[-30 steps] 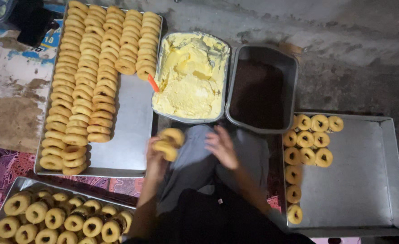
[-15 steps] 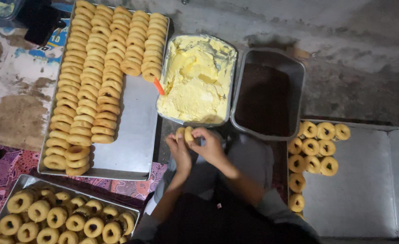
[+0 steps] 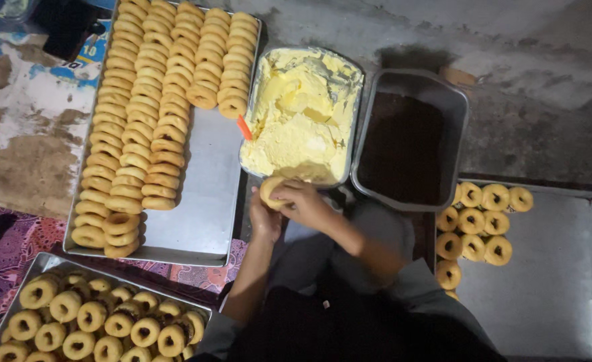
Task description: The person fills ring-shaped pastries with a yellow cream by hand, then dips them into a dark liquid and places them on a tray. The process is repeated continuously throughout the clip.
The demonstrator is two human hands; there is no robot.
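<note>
Overhead view of a doughnut-filling station. We hold one plain ring doughnut between both hands just at the near edge of the tub of pale yellow cream: the left hand cups it from below, fingers curled closed around its lower side, while the right hand grips it from above with fingers wrapped over the ring. Whether the doughnut is already split or spread we cannot tell — the hands cover most of it.

An orange-handled tool stands in the cream at the tub's left rim. To the right of the cream sits a dark metal pan of chocolate sprinkles.

As to progress, we judge the work to be at an early-to-middle stage. The long steel tray at upper left carries several dense rows of plain doughnuts, with its right-hand part bare. The tray at right bears only a small cluster of rings along its left side — most of its surface is unfilled. A third tray at lower left is packed with doughnuts showing dark filling at the seams, which we read as finished pieces.
</note>
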